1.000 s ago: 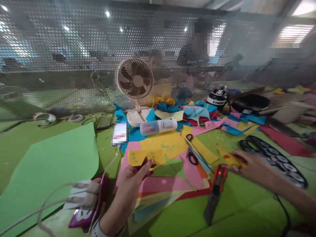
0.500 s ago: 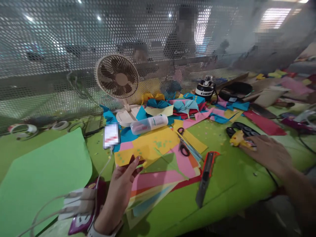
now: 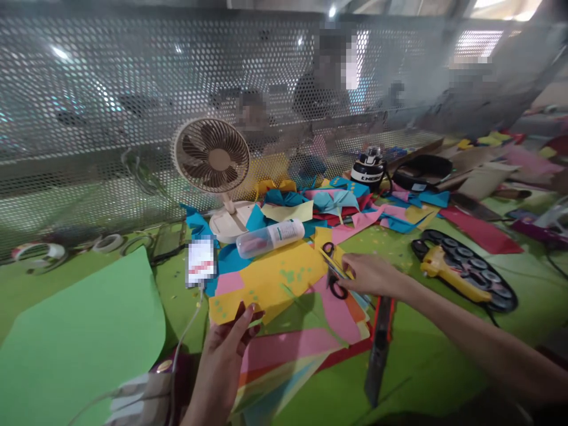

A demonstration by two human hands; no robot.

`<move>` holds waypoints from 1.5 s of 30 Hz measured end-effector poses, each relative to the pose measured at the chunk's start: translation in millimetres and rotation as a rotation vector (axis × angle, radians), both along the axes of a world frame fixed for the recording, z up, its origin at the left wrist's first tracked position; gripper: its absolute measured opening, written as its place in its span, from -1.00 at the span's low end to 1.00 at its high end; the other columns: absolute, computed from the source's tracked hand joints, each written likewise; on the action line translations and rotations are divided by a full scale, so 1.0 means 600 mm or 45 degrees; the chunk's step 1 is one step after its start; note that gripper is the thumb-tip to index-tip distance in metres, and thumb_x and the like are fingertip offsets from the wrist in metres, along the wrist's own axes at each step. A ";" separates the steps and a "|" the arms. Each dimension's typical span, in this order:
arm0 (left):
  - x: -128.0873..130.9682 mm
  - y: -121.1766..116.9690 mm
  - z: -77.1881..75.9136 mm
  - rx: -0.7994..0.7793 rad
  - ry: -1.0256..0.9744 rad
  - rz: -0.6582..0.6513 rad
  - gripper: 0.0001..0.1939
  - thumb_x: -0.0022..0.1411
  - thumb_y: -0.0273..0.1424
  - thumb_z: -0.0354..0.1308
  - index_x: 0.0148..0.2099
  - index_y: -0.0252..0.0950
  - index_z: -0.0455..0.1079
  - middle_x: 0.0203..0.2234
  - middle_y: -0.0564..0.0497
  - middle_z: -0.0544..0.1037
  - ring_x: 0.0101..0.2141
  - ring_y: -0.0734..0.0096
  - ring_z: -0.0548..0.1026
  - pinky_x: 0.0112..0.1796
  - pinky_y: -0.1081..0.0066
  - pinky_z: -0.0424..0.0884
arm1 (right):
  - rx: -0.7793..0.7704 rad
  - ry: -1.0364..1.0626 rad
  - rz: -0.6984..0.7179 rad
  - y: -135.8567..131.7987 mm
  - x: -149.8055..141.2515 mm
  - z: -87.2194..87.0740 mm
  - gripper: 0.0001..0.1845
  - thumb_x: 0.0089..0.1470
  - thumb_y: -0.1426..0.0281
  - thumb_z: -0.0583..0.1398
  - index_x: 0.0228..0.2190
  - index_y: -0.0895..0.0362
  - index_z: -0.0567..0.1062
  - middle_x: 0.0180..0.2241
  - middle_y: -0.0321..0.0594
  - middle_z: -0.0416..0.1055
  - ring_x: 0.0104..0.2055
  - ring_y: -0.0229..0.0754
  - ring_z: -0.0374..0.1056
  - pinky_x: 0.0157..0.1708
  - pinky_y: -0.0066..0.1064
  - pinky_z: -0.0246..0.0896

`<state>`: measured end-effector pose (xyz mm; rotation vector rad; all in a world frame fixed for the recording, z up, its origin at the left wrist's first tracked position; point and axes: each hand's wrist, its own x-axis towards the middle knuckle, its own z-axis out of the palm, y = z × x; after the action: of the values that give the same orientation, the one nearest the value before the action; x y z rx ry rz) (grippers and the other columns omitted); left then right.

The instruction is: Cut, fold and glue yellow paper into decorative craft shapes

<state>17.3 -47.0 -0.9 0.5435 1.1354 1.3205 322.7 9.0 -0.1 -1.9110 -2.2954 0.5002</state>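
Note:
My left hand [image 3: 233, 343] is closed in a pinch at the near edge of a yellow paper sheet [image 3: 261, 278] with green spots; what its fingers hold is too small to make out. My right hand [image 3: 366, 275] reaches across to a pair of dark-handled scissors [image 3: 339, 290]. Its fingertips are closed on slim, pointed tweezers [image 3: 331, 260] lying over the scissors, partly hidden by the hand. Just below the right wrist lies a red-edged utility knife [image 3: 379, 355]. Pink paper [image 3: 293, 349] and other coloured sheets are stacked underneath.
A yellow glue gun [image 3: 457, 278] rests on a black oval tray [image 3: 479, 260] at right. Behind the papers are a clear bottle [image 3: 270, 238], a fan [image 3: 217, 157] and crumpled coloured paper [image 3: 332, 201]. A green sheet [image 3: 89, 331] and a corded phone [image 3: 200, 260] lie at left.
My right hand has let go of the glue gun on the black tray and moved left to the tweezers by the scissors. My left hand keeps its place by the yellow paper.

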 end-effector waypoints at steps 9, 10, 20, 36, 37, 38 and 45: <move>-0.001 0.007 -0.003 -0.093 -0.036 0.027 -0.66 -0.26 -0.38 0.45 -0.32 -0.30 0.54 -0.38 0.00 0.59 -0.37 0.35 0.56 -0.44 0.52 0.45 | -0.165 0.292 0.105 0.020 0.021 -0.021 -0.72 0.08 0.18 0.09 -0.49 0.13 0.32 -0.49 -0.27 0.40 -0.45 -0.22 0.30 -0.50 -0.45 0.08; -0.001 0.007 -0.001 -0.100 -0.042 0.034 -0.66 -0.26 -0.38 0.45 -0.33 -0.29 0.54 -0.39 0.01 0.59 -0.38 0.36 0.56 -0.44 0.52 0.45 | -0.193 0.420 0.096 0.018 0.025 -0.017 -0.72 0.10 0.17 0.08 -0.47 0.13 0.31 -0.46 -0.26 0.41 -0.41 -0.20 0.33 -0.46 -0.44 0.12; -0.003 0.000 0.001 -0.102 -0.068 0.004 -0.78 -0.16 -0.39 0.41 -0.38 -0.32 0.54 -0.43 0.02 0.58 -0.38 0.40 0.55 -0.44 0.55 0.41 | -0.507 0.956 -0.054 0.001 0.029 -0.002 -0.22 0.03 0.18 0.19 0.19 0.09 0.00 -0.58 -0.37 0.39 -0.59 -0.25 0.31 -0.58 -0.44 0.20; -0.005 0.005 -0.003 -0.080 -0.125 0.099 -0.77 -0.16 -0.41 0.40 -0.36 -0.31 0.53 -0.40 0.03 0.59 -0.38 0.42 0.54 -0.44 0.54 0.41 | -0.565 1.612 -0.044 0.013 -0.035 -0.029 -0.74 0.11 0.22 0.13 -0.35 0.17 0.48 -0.71 -0.33 0.35 -0.70 -0.30 0.27 -0.69 -0.50 0.17; -0.007 0.006 -0.004 -0.088 -0.124 0.121 -0.77 -0.17 -0.41 0.41 -0.37 -0.32 0.53 -0.40 0.02 0.59 -0.38 0.42 0.54 -0.44 0.55 0.40 | -0.523 1.510 -0.019 0.017 -0.040 -0.030 -0.68 0.13 0.19 0.10 -0.28 0.18 0.48 -0.69 -0.33 0.34 -0.71 -0.32 0.25 -0.72 -0.51 0.14; -0.008 0.008 -0.005 -0.099 -0.121 0.142 -0.76 -0.18 -0.41 0.41 -0.38 -0.32 0.53 -0.41 0.02 0.59 -0.39 0.43 0.55 -0.45 0.56 0.40 | -0.485 1.419 0.004 0.020 -0.043 -0.031 -0.62 0.15 0.16 0.07 -0.21 0.19 0.48 -0.65 -0.30 0.37 -0.69 -0.32 0.26 -0.71 -0.51 0.14; -0.008 0.015 -0.010 -0.152 -0.111 0.204 -0.74 -0.22 -0.43 0.43 -0.37 -0.30 0.52 -0.43 0.06 0.58 -0.42 0.45 0.55 -0.50 0.58 0.38 | -0.237 1.190 0.094 0.010 -0.056 -0.044 -0.59 0.16 0.15 0.06 -0.11 0.15 0.46 -0.32 -0.15 0.48 -0.31 -0.19 0.42 -0.33 -0.40 0.35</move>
<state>12.3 -37.7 -7.1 0.3094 1.1968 1.3895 288.9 15.1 -26.6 -1.2129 -1.7120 1.3075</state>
